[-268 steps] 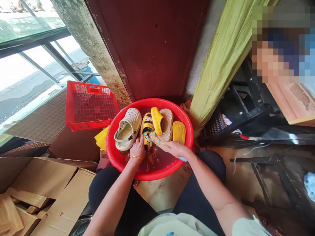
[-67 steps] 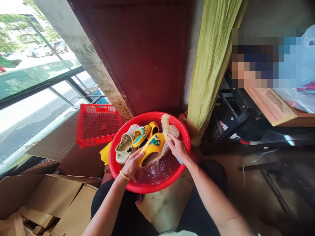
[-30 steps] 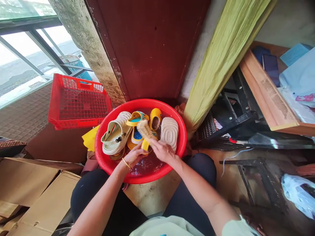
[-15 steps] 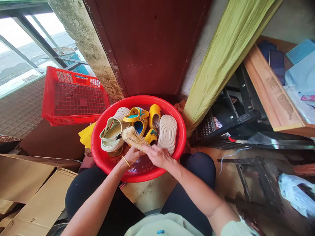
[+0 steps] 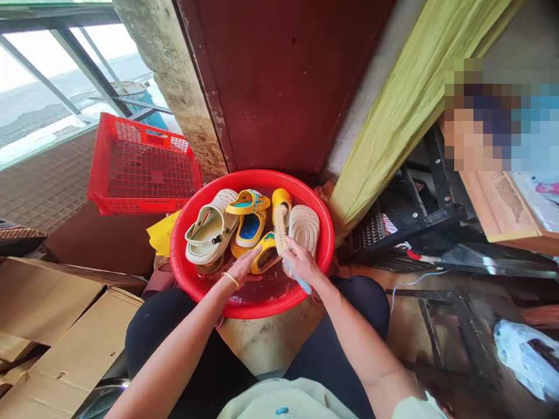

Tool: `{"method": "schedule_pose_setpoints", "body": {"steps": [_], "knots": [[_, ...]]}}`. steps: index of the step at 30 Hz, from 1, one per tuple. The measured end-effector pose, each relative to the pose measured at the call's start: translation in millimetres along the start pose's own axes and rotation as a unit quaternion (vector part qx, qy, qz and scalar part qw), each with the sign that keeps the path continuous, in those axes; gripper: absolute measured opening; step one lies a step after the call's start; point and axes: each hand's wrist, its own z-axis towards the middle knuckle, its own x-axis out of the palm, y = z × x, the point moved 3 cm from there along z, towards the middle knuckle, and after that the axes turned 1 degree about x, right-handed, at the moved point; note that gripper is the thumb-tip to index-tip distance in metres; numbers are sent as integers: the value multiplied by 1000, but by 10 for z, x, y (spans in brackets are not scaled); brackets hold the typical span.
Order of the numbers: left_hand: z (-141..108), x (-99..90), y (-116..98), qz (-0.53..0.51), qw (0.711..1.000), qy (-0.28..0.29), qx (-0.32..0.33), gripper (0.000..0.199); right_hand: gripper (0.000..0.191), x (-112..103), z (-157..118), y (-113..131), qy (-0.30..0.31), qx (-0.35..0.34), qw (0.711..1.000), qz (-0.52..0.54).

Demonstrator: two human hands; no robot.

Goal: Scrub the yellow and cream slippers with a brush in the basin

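My left hand (image 5: 245, 269) is closed on the near end of a small yellow clog (image 5: 264, 254), low in a red basin (image 5: 252, 311) of water. In my right hand (image 5: 302, 262) is a scrub brush (image 5: 280, 231) with pale bristles and a blue handle, its head upright just right of that clog. A cream clog (image 5: 208, 235) lies at the basin's left. Beside it is a yellow clog with a blue inside (image 5: 250, 226). Another yellow clog (image 5: 280, 198) rests at the back, partly behind the brush. At the right a pale clog (image 5: 304, 224) shows its sole.
A red plastic crate (image 5: 146, 169) stands left of the basin, with cardboard boxes (image 5: 65, 343) nearer me. A dark red door (image 5: 279, 87) rises behind. To the right hang a yellow-green curtain (image 5: 384, 116) and, beyond it, a wooden drawer (image 5: 502, 203).
My right hand has turned the brush from slanting left to upright and moved it right. My left hand now grips the small yellow clog, which has shifted slightly toward me.
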Motion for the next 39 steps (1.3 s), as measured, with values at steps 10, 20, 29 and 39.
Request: {"method": "schedule_pose_setpoints", "body": {"steps": [10, 20, 29, 39], "knots": [[-154, -92, -269, -166, 985, 18, 42, 52, 74, -209, -263, 196, 72, 25, 981, 178], [-149, -183, -386, -217, 959, -71, 168, 45, 50, -10, -424, 360, 221, -30, 973, 63], [-103, 161, -63, -25, 952, -91, 291, 57, 41, 273, 167, 166, 24, 50, 998, -9], [70, -95, -80, -140, 971, -88, 175, 68, 64, 247, 214, 156, 206, 54, 971, 109]]}}
